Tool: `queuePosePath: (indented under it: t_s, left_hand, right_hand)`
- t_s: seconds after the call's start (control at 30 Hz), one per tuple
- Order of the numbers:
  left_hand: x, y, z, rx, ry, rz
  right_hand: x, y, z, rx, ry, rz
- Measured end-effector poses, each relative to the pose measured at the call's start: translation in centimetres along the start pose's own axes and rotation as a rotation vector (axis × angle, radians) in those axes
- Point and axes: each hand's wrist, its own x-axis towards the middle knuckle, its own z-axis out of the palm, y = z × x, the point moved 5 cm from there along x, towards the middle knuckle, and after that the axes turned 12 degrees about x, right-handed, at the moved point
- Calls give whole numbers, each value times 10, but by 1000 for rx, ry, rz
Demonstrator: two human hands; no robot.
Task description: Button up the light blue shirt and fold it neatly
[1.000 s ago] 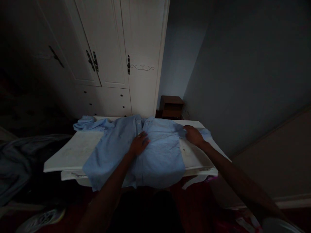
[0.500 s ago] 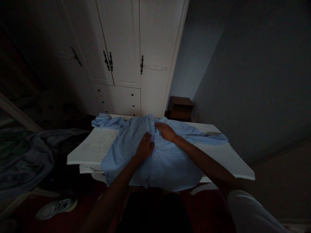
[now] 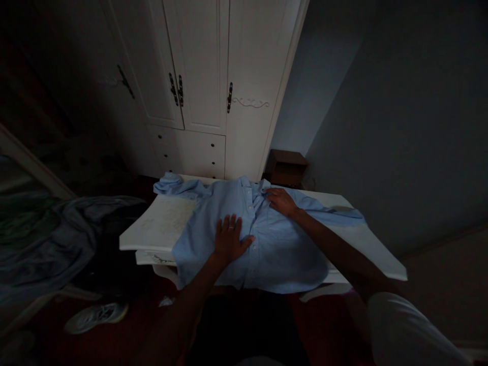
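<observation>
A light blue button-up shirt [image 3: 278,249] lies front-up across a white table [image 3: 160,229], its sleeves spread to both sides and its hem hanging over the near edge. My left hand [image 3: 230,239] lies flat on the shirt's left front with the fingers spread. Near the collar, my right hand [image 3: 281,199] rests on the shirt's right front, fingers down on the cloth and slightly curled.
A white wardrobe [image 3: 213,76] with drawers stands behind the table. A small brown stool [image 3: 285,166] sits by the blue-grey wall. Dark bedding [image 3: 49,239] lies at the left. A pale shoe [image 3: 95,315] lies on the red floor.
My right hand left the shirt's right sleeve and came to the collar area. My left hand slid down toward me and spread flat. The view shifted left.
</observation>
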Motion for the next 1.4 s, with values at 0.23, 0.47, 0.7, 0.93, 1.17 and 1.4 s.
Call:
queuePosePath:
  t_s: [0.23,0.47,0.7,0.93,1.17,1.4]
  left_hand:
    - [8,-1,-5,44,-55,-4]
    - [46,-3,-31,-12,-169,-79]
    - [100,0,-24,-82,-177,-41]
    - [124,-2,2,-75,-288,43]
    - [127,-1,4,-97,-305,11]
    - [128,1,6,-181,-249,46]
  right_hand:
    - [15,-22,8,84,-181,-208]
    - [23,-47,9,-56,-235,-352]
    - [26,-39,6,-32,-99,-435]
    - [31,-44,21,-21,-90,-520]
    - [18,-38,35,-13,-2,-530]
    - [11,-35,32,53,113,-554]
